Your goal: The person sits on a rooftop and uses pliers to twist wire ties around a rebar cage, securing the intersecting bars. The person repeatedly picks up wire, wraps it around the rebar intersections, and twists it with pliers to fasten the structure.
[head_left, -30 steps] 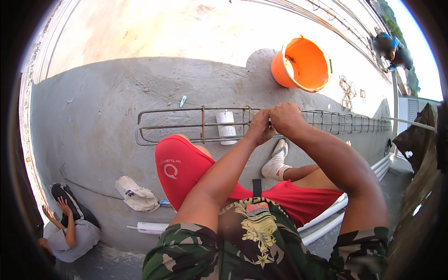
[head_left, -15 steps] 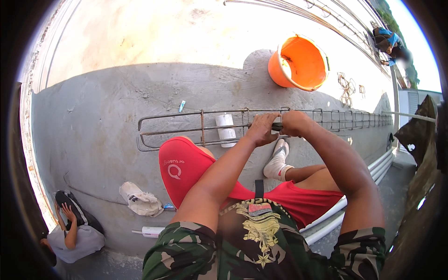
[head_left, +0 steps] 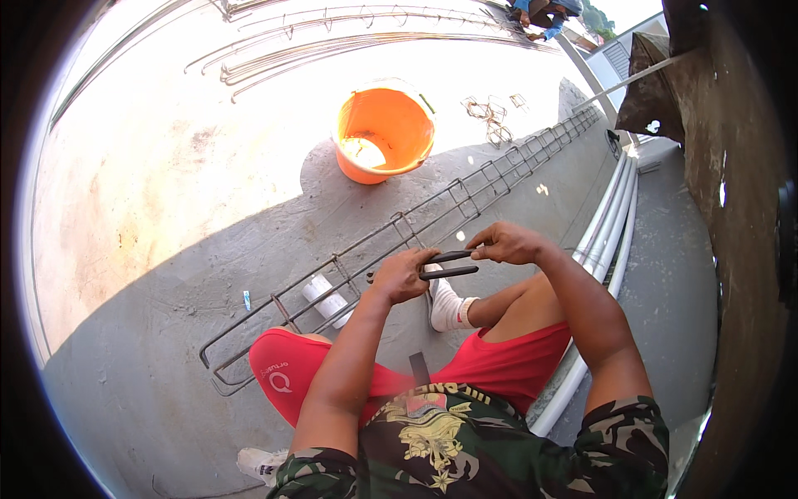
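A pair of dark-handled pincers (head_left: 450, 273) is held over the steel rebar cage (head_left: 432, 204), its two handles spread apart. My left hand (head_left: 401, 275) is closed around the pincers toward the head end, which its fingers mostly hide. With fingertips pinched, my right hand (head_left: 509, 243) grips the far end of the upper handle. Below my hands the long cage of rods and square ties runs from near my left knee up to the far right. A short white cylinder (head_left: 327, 300) lies under the cage's near end.
Beyond the cage stands an orange bucket (head_left: 384, 133). Bent wire ties (head_left: 490, 116) lie to its right, and long steel rods (head_left: 332, 43) lie farther off. White pipes (head_left: 611, 218) run along my right side. A person in blue sleeves (head_left: 540, 17) crouches at the far end.
My view has turned, so the cage now slants up to the right. My hands have moved apart, and the pincers' handles now show spread between them.
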The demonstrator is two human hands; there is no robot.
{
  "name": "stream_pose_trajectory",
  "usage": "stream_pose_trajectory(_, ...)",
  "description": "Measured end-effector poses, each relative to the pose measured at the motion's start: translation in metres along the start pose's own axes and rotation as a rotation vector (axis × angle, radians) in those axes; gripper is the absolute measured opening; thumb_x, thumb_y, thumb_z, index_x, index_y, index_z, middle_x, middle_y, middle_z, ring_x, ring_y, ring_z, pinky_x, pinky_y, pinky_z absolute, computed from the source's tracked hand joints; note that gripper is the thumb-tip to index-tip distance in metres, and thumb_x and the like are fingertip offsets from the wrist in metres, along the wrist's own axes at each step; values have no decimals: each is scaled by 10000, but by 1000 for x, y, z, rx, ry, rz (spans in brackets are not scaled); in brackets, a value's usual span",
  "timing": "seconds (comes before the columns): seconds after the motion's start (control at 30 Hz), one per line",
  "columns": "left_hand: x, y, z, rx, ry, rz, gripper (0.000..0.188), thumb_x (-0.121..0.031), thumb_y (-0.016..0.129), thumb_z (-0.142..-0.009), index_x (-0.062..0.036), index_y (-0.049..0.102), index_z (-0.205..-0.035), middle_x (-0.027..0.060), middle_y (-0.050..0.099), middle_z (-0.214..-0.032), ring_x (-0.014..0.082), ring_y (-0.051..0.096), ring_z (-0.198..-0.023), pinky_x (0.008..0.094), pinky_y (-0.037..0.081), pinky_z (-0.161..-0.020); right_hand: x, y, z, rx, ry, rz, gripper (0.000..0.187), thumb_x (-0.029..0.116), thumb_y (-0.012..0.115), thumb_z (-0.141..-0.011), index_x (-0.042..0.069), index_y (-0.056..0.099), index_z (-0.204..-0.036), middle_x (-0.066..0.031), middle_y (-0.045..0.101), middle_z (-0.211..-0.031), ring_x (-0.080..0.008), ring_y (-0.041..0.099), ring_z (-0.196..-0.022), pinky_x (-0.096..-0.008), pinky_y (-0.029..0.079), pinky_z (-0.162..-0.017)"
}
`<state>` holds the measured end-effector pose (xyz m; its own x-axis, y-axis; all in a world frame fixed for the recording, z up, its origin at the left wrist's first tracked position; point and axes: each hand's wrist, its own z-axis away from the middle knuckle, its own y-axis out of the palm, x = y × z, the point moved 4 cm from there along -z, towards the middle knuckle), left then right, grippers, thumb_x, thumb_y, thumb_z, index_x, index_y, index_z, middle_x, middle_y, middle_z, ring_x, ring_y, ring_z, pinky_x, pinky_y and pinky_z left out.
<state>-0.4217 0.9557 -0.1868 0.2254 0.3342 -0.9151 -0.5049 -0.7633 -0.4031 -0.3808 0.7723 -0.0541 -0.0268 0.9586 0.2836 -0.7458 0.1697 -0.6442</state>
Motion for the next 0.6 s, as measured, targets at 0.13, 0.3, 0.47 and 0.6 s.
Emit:
stream_pose_trajectory(0.13, -6, 9, -4, 117, -38, -27, 570, -116, 610, -666, -150, 609, -1235, 124, 663, -944, 321, 635, -902, 408, 501, -789, -42, -3, 8, -11, 9, -194, 314, 304, 677, -854, 54, 720, -1038, -144, 714, -953, -251, 656, -901, -365, 493, -800)
stream_pose_trajectory(0.3, 0, 37, -2, 231, -262, 163, 561, -116, 592, -690, -98, 602, -1251, 146, 654, -906, 269, 619, -833, 355, 484, -778, -102, 30, -32, -46, -14, -143, 304, 293, 667, -855, 28, 719, -996, -173, 705, -958, -289, 665, -879, -380, 507, -798)
stream_pose_trajectory(0.47, 36, 53, -19, -32, -495, 225, 404, -175, 594, -730, 7, 601, -1091, 166, 595, -765, 258, 579, -719, 362, 462, -680, -154, 49, -56, 26, 7, -257, 294, 257, 649, -855, 19, 704, -1018, -181, 702, -960, -314, 666, -880, -390, 512, -799)
stream_pose_trajectory(0.6, 54, 84, -29, -47, -697, 278, 288, -156, 569, -761, -7, 591, -1007, 126, 610, -782, 221, 591, -733, 348, 466, -675, -193, 44, -65, -73, -161, -189, 250, 206, 627, -839, 36, 710, -1002, -175, 701, -958, -326, 664, -874, -407, 517, -790)
